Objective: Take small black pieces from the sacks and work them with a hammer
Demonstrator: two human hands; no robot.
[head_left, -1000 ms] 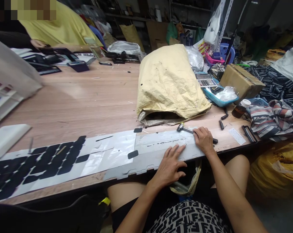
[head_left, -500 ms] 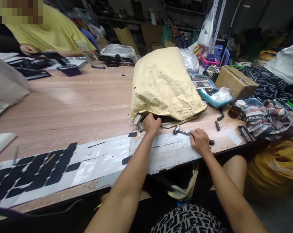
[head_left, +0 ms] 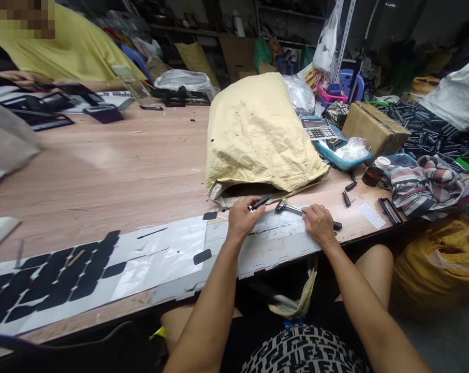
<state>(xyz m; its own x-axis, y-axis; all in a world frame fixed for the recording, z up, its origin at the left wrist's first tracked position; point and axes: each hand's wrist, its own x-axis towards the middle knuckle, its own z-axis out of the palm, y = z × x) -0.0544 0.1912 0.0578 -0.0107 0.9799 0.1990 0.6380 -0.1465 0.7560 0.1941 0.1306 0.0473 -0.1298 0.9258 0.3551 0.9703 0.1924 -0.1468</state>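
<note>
Our left hand point(head_left: 242, 220) pinches a small black part point(head_left: 261, 202), exact type too small to tell, just in front of the open mouth of the yellow woven sack point(head_left: 261, 129). Our right hand point(head_left: 320, 225) is wrapped round the handle of the hammer point(head_left: 293, 209), which lies on the grey-white board point(head_left: 258, 254) along the near edge of the table point(head_left: 141, 160).

Risks as we judge them: a loose pinch could drop the part onto the board or under the sack's lip. Hammer head is just beside the left fingertips; if we swing before they're clear, we could hit ourselves. Board is right at the edge, so leaning on it might shift it.

Versus half a second ago: left hand sits back from the sack's mouth instead of at it, and the part now shows. Right hand and hammer: no real change.
</note>
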